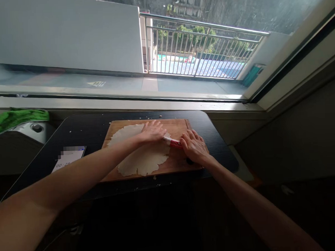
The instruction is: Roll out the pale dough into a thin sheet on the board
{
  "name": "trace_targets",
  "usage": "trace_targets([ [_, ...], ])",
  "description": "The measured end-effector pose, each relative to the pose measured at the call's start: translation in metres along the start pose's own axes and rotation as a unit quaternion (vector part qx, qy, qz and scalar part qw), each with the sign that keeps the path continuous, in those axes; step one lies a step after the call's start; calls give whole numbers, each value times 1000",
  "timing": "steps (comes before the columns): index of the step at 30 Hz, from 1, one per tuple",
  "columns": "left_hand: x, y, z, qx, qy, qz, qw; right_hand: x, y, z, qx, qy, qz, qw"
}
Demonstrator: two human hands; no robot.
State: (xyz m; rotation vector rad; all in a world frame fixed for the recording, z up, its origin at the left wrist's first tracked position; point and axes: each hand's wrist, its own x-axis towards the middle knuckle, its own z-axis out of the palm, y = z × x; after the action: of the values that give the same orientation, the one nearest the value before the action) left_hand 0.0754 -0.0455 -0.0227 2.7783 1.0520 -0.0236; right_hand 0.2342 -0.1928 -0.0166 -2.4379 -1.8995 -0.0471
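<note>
A thin, pale sheet of rolled-out dough with ragged, cracked edges lies on a wooden board. Across its right part runs a red and white tube, whose middle shows between my hands. My left hand rests palm down over the tube's left end, above the dough, fingers stretched out. Over the tube's right end, near the board's right edge, my right hand presses with its fingers extended. Both ends of the tube are hidden under the palms.
The board sits on a dark table with small crumbs scattered about. A phone showing a timer lies left of the board, partly behind my left forearm. A green cloth hangs over a white appliance at far left. Behind the table is a window sill.
</note>
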Motion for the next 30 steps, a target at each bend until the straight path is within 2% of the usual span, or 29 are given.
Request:
trace_targets([
  [3, 28, 7, -9, -25, 1, -98, 995, 18, 8, -2, -2, 33, 24, 999],
  [5, 36, 12, -11, -22, 25, -135, 990, 28, 11, -2, 3, 40, 42, 998],
  [7, 28, 15, -10, -8, 36, -120, 992, 25, 9, -1, 0, 43, 40, 998],
  [12, -21, 10, -4, 32, 19, 18, 999, -19, -2, 6, -20, 25, -31, 999],
  [14, -22, 9, -8, 35, 4, 45, 998, -18, 1, 6, -24, 24, -46, 998],
  [16, -8, 8, -15, 25, -12, 28, 999, 1, 7, 5, -22, 30, -30, 999],
  [20, 21, 8, -23, -8, -7, -74, 997, 45, 16, 1, 3, 25, 52, 998],
  [22, 14, 8, -18, -15, 2, -70, 997, 41, 16, 2, 0, 20, 56, 998],
  [27, -29, 10, -1, -18, 17, 6, 1000, -9, 12, 13, -25, 55, -40, 997],
  [28, -28, 9, 0, -20, 23, 11, 999, -10, 13, 14, -23, 66, -46, 996],
  [30, -11, 6, -4, -30, 26, -6, 999, 8, 17, 14, -8, 75, -25, 997],
])
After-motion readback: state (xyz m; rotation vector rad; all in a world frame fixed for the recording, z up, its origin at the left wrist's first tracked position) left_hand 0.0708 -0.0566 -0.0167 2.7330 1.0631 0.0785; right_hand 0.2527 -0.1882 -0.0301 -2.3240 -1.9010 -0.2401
